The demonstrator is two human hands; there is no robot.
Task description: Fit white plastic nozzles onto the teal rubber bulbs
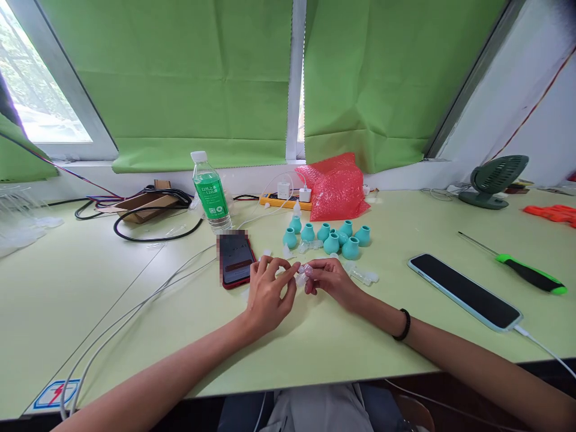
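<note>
Above the table's middle, my right hand (332, 277) pinches a small clear plastic piece (303, 277) between thumb and fingers. My left hand (271, 291) meets it from the other side, its curled fingers closed at the piece's left end. Fingertips hide part of its shape. Just beyond the hands stand several turquoise bulb-shaped pieces (332, 243) with open necks, one with a white tip (297, 209) in it. More clear plastic pieces (361, 274) lie right of my right hand and among the bulbs.
A red-cased phone (236, 258) lies by my left hand, with a water bottle (211, 195) behind. At the back are a power strip (270, 198) and a red bubble-wrap bag (335, 189). Rightward lie another phone (465, 291), a screwdriver (531, 273) and a small fan (497, 177). Cables (148, 294) cross the left side.
</note>
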